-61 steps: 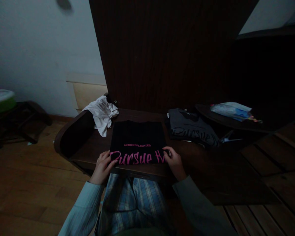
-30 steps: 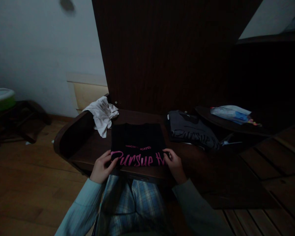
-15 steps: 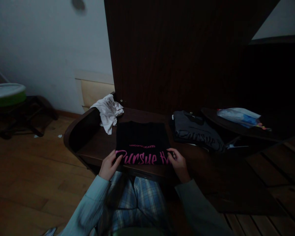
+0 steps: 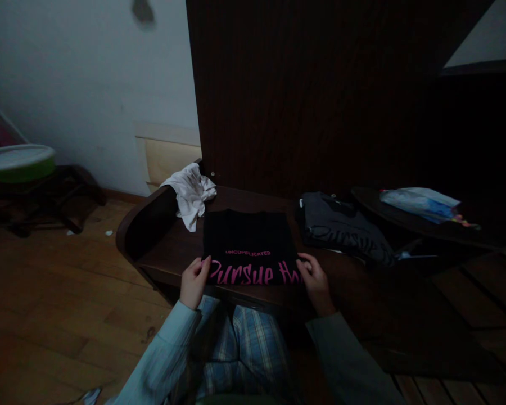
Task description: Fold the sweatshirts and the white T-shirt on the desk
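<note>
A folded black T-shirt [image 4: 248,233] with pink lettering lies flat on the dark wooden bench [image 4: 164,250] in front of me. My left hand [image 4: 194,281] pinches its near left edge between thumb and fingers. At the near right edge, my right hand [image 4: 314,280] grips the cloth the same way, its fingers partly curled under. To the right of the shirt rests a pile of folded dark clothes [image 4: 341,225], with a grey printed shirt on top.
A crumpled white cloth [image 4: 190,194] hangs over the bench's left armrest [image 4: 129,230]. On a dark round surface [image 4: 371,205] at the right sits a plastic package [image 4: 421,203]. A green basin [image 4: 21,163] stands on a low stool at the far left.
The whole view has shifted slightly, so things appear a little further right. My left thumb and fingers have closed more tightly at the shirt's left edge. The shirt stays in place.
</note>
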The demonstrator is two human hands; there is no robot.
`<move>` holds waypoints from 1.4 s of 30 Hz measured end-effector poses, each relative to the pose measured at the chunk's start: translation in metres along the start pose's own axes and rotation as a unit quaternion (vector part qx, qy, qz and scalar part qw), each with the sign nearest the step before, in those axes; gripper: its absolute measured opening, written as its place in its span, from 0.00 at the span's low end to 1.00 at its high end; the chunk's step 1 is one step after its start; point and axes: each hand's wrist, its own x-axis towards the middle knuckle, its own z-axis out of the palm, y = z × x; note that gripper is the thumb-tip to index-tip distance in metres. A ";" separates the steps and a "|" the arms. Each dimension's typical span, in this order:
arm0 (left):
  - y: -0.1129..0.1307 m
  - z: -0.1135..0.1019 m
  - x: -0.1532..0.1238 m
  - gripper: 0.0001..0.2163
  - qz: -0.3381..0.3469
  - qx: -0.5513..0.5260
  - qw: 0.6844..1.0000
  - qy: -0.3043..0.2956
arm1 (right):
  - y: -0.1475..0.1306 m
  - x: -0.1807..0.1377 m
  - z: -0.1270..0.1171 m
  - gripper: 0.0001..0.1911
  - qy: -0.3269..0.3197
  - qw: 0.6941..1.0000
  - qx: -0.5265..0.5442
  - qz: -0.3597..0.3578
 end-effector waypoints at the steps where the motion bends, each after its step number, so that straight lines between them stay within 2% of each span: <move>1: 0.001 0.002 0.000 0.19 -0.008 0.001 1.000 0.017 | 0.000 0.000 0.000 0.20 0.006 1.000 -0.001 0.005; 6: -0.001 0.007 0.001 0.15 -0.032 0.016 0.998 0.052 | -0.004 0.000 0.002 0.17 0.026 1.000 0.010 0.012; 10: -0.005 0.004 -0.001 0.13 -0.041 0.023 0.999 0.022 | -0.003 0.000 0.002 0.16 0.033 0.999 0.004 0.014; 17: -0.006 -0.006 -0.003 0.11 0.012 0.043 0.998 -0.036 | 0.000 -0.001 0.001 0.14 0.028 1.000 0.008 0.005; 22: -0.003 -0.006 -0.003 0.14 0.002 -0.022 1.000 -0.003 | -0.004 -0.001 0.001 0.14 0.032 0.999 0.003 0.009; 28: 0.007 0.000 0.001 0.13 -0.010 -0.094 0.995 0.042 | -0.004 0.000 0.002 0.14 0.036 0.999 0.008 0.001; 34: -0.005 0.001 -0.007 0.17 -0.036 -0.041 0.998 0.035 | -0.003 0.000 0.002 0.14 0.038 0.999 0.008 -0.006; 39: -0.004 0.002 -0.010 0.13 -0.031 0.069 0.996 0.056 | -0.003 -0.001 0.001 0.13 0.049 0.999 0.003 0.002; 42: -0.002 0.004 -0.013 0.09 -0.055 0.075 0.992 0.086 | -0.003 -0.003 0.001 0.13 0.055 0.998 0.003 0.008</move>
